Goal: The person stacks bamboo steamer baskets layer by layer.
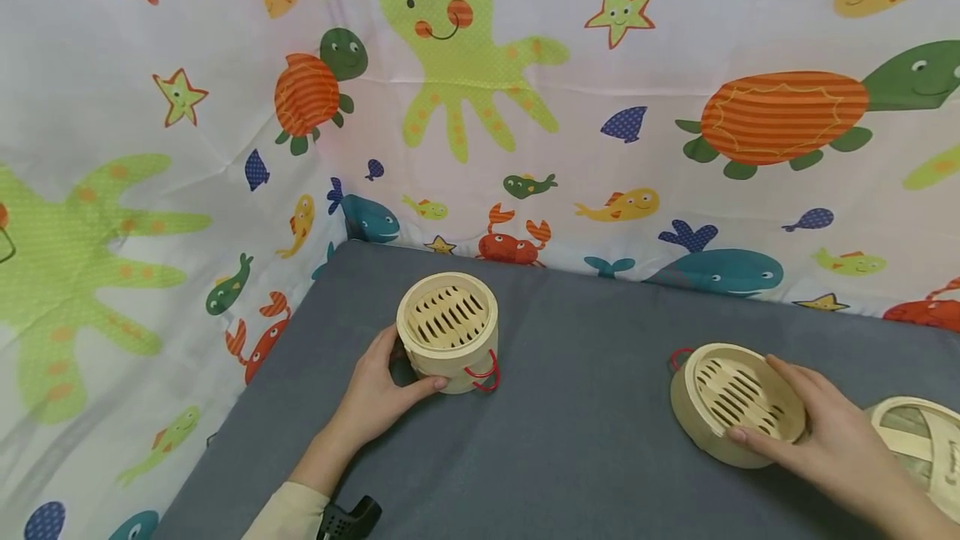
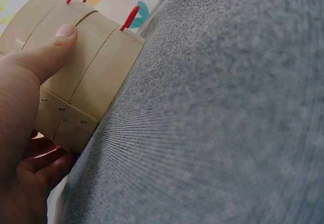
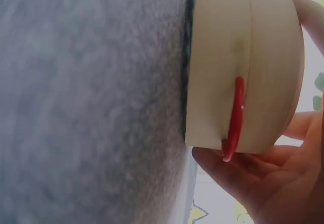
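My left hand [image 1: 375, 402] holds a stack of bamboo steamer baskets [image 1: 450, 323] upright on the grey cloth, left of the middle. Its thumb lies along the near side, and other fingers reach round the far left. Two red loop handles [image 2: 130, 19] show in the left wrist view, one on each tier. To the right, my right hand [image 1: 832, 423] grips a single bamboo steamer basket [image 1: 738, 398] across its rim, thumb at the front and fingers behind. That basket has a slatted floor and a red loop [image 3: 235, 117]; its underside is close over the cloth.
A round woven bamboo lid [image 1: 911, 444] with a crossing band lies at the far right, partly hidden by the right forearm. Grey cloth [image 1: 570, 407] spans the space between the baskets. A curtain printed with sea animals [image 1: 525, 90] rises behind and at left.
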The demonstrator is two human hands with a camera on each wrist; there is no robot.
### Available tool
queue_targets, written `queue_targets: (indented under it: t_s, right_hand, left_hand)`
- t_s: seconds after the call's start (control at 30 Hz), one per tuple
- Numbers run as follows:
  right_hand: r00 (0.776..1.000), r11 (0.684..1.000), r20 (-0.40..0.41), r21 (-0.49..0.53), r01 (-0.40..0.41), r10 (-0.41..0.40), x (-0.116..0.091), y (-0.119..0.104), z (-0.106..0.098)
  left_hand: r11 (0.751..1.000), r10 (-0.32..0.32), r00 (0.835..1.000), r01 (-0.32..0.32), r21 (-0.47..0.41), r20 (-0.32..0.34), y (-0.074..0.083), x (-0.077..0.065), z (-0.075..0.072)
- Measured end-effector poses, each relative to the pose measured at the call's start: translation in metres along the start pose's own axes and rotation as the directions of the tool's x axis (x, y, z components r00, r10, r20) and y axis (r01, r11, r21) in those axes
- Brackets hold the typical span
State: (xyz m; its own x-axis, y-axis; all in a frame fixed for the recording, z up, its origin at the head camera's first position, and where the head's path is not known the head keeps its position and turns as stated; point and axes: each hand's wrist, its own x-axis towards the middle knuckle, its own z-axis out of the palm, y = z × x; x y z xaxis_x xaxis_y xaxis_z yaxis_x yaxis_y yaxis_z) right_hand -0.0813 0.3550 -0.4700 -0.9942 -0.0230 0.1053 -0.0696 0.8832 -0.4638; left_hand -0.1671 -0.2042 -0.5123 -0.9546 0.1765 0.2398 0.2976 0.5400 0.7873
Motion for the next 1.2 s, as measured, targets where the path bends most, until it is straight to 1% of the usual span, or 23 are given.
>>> queue_targets:
  t_s: [0.17,0.3,0.57,0.73,0.9,1.07,1.2]
  right_hand:
    - [0.998,1.0,-0.065,-0.021,0.017,-0.018,0.0,-0.002,0.002]
    - [0.995,1.0,-0.1,-0.023,0.015,-0.017,0.001,-0.005,0.001]
    - [0.996,1.0,-0.094,-0.008,0.003,-0.004,0.01,-0.022,0.003]
    - [0.997,1.0,-0.081,0.031,-0.001,0.004,0.015,-0.038,0.006]
    - [0.998,0.999,-0.064,0.048,-0.01,0.013,0.021,-0.059,0.008]
    - [0.997,0.997,-0.078,0.071,-0.006,0.012,0.029,-0.082,0.009]
    - [0.995,0.996,-0.099,0.091,0.018,-0.009,0.033,-0.096,0.01]
  left_hand:
    - [1.0,-0.004,1.0,0.004,0.007,0.0,0.001,0.002,0.0]
    - [1.0,0.004,1.0,-0.004,0.008,0.004,0.002,0.004,0.0]
    - [1.0,0.014,1.0,-0.014,0.005,0.002,0.003,0.005,0.0]
    - [1.0,0.017,1.0,-0.017,0.0,0.001,0.001,0.005,0.0]
    - [1.0,0.007,1.0,-0.007,0.009,0.001,0.0,0.003,0.0]
    - [1.0,-0.004,1.0,0.004,0.01,0.004,0.0,0.002,-0.003]
    - [1.0,0.0,1.0,0.0,0.006,0.01,-0.001,0.001,-0.002]
